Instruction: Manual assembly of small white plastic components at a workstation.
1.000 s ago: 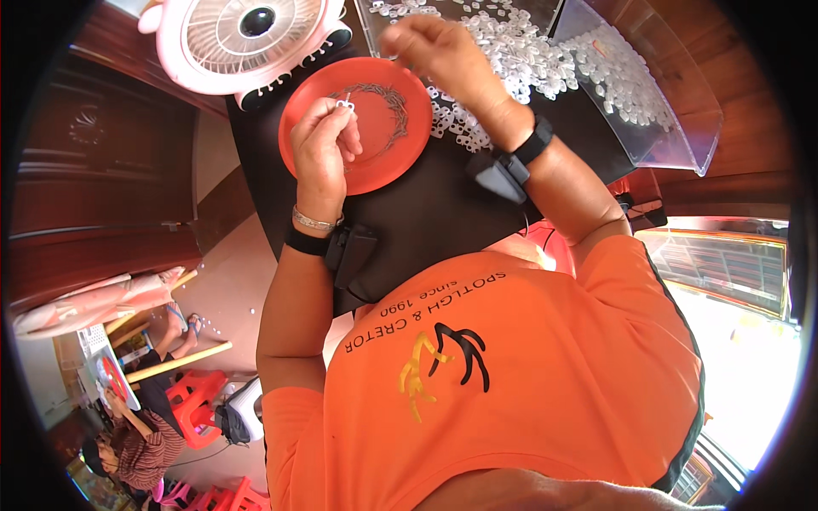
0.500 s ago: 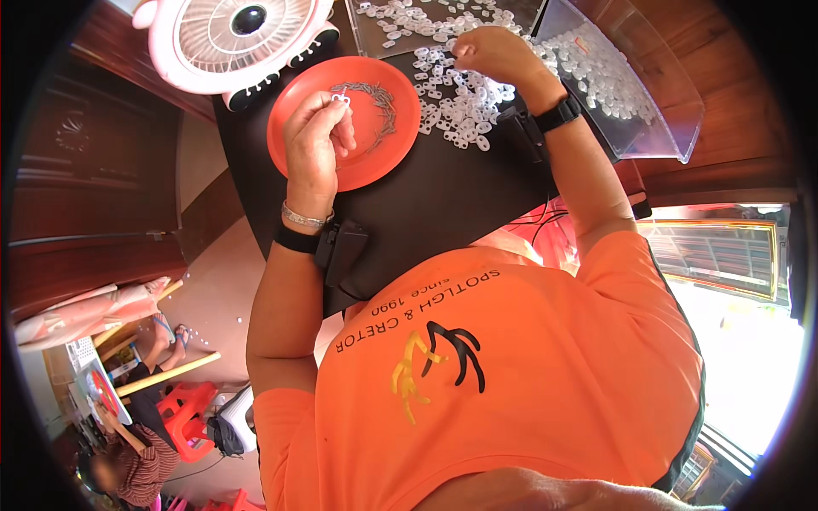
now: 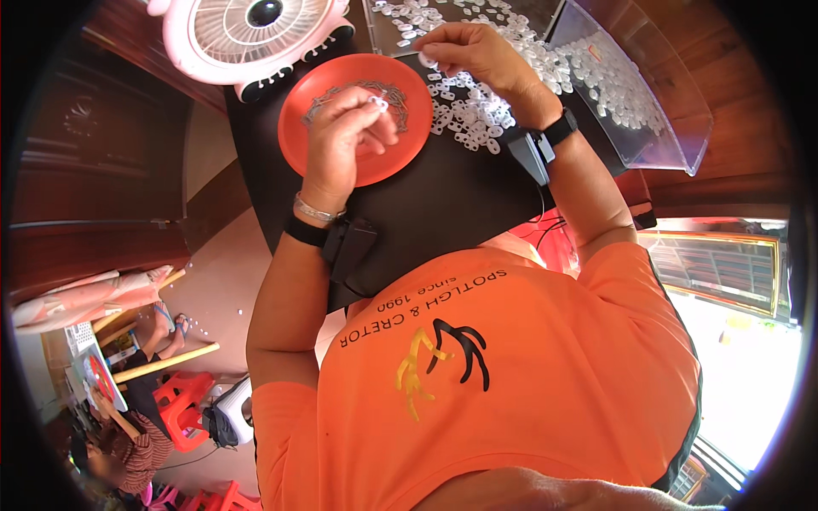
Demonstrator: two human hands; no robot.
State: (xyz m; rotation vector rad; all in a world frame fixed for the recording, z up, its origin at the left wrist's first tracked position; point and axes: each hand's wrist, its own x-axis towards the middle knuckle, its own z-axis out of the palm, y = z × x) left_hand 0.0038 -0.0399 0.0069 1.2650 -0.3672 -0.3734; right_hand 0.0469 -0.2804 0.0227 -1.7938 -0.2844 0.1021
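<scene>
The red plate (image 3: 400,162) served as the reference landmark. The left hand (image 3: 336,140) was positioned above the plate, with thumb and forefinger closed on a small white piece (image 3: 377,103); that piece was therefore above the plate, presumably so that anything dropped would land inside the rim. The pinch left part of it exposed past the fingertips, probably to keep it accessible. Grey metal pins (image 3: 398,96) lay loose toward the plate's far side, evidently contained by its rim. The right hand (image 3: 477,58) was to the right of the plate's far edge, its thumb and fingertips apparently pinching a white oval piece (image 3: 427,60). A heap of white pieces (image 3: 469,117) lay on the black table (image 3: 452,204) just right of the plate, a placement that likely shortened the right hand's reach. A clear bin (image 3: 686,140), well right of the plate, held further pieces, its walls likely preventing spillage. A pink fan (image 3: 264,55) stood beyond the plate to the left, apparently out of both hands' way.
</scene>
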